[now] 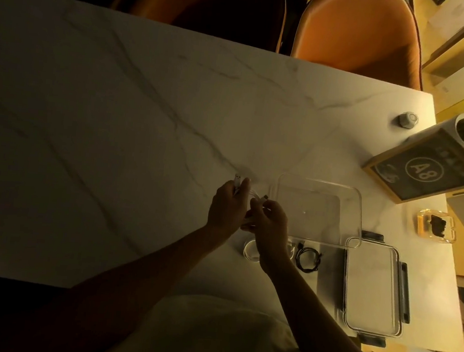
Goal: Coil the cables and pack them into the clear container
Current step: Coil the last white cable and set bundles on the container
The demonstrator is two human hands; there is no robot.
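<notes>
A big white marble table (pixel 118 109) fills the dim room, with warm yellow light at one end. The clear container (pixel 356 214) sits open on it, and nothing is inside yet. Just beside the container, both hands work on a white cable (pixel 245 189). The left hand (pixel 228 206) has its fingers curled round the cable, with a plug sticking up past them. The right hand (pixel 270 221) pinches the other plug end. To do this step well, I think the loops should stay small and even, so the bundle fits in the container without springing open. A black cable (pixel 308 257) lies already coiled on the near side of the container, and the lid (pixel 369 289) lies just past it. Two orange chairs (pixel 361 32) stand across the table from the container. A framed sign (pixel 427 170) leans on its far side.
</notes>
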